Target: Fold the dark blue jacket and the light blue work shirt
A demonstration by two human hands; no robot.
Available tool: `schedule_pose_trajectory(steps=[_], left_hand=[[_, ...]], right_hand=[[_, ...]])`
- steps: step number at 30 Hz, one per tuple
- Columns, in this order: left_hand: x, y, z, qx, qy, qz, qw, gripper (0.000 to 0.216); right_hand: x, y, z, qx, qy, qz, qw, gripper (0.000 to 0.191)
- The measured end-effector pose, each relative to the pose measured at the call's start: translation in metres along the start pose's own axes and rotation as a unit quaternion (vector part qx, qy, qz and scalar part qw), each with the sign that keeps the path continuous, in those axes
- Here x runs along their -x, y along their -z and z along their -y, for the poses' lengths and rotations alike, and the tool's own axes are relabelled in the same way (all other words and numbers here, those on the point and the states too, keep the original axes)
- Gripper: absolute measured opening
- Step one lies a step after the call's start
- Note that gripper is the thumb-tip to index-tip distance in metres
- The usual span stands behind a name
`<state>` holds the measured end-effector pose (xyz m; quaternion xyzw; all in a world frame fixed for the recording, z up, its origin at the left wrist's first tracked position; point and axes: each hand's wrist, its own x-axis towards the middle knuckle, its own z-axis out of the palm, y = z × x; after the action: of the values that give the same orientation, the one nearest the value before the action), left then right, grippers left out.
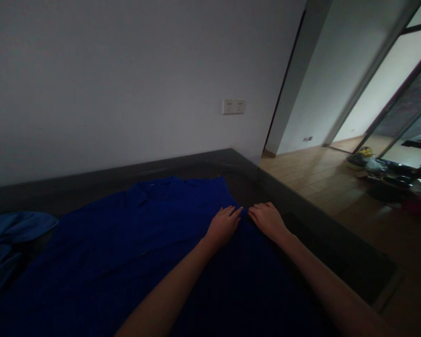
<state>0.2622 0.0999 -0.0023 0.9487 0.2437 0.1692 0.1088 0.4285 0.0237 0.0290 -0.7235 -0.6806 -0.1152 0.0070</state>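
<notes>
A dark blue collared shirt (pixel 154 224) lies spread over the dark table, its collar toward the wall. At the shirt's right edge, below the shoulder, my left hand (pixel 224 222) rests with bent fingers closed on the cloth. My right hand (pixel 267 219) is close beside it, its fingers curled in at the same edge and gripping the fabric. The dim light hides the thumbs and how much cloth sits between the fingers. The lower part of the shirt runs under my forearms into shadow.
A lighter blue crumpled cloth (pixel 10 238) lies at the left of the dark table (pixel 210 161). Behind the table is a wall with a double socket (pixel 233 106). Wooden floor (pixel 312 173) extends to the right, with a pile of assorted items (pixel 389 175) near glass doors.
</notes>
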Motion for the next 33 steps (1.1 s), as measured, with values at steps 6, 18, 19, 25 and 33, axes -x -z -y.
schedule_pose_trajectory(steps=[6, 18, 19, 25, 33], left_hand=[[0.003, -0.002, 0.0, -0.025, -0.031, 0.009, 0.999, 0.042], [0.006, -0.001, -0.002, -0.039, -0.067, 0.022, 0.997, 0.044], [0.006, 0.0, -0.002, -0.032, -0.065, 0.015, 0.997, 0.045], [0.003, -0.003, -0.003, -0.027, -0.04, -0.01, 0.999, 0.048], [0.004, -0.006, -0.003, -0.048, -0.036, 0.023, 0.998, 0.051]], right_hand=[[0.004, 0.013, -0.014, -0.038, -0.04, -0.008, 0.998, 0.028], [-0.034, 0.002, -0.023, -0.252, -0.101, -0.065, 0.96, 0.023], [-0.039, -0.001, -0.025, -0.266, -0.105, -0.063, 0.956, 0.022], [-0.082, -0.008, -0.015, -0.297, -0.068, -0.043, 0.952, 0.027], [-0.146, -0.035, 0.052, -0.219, -0.04, 0.054, 0.973, 0.056]])
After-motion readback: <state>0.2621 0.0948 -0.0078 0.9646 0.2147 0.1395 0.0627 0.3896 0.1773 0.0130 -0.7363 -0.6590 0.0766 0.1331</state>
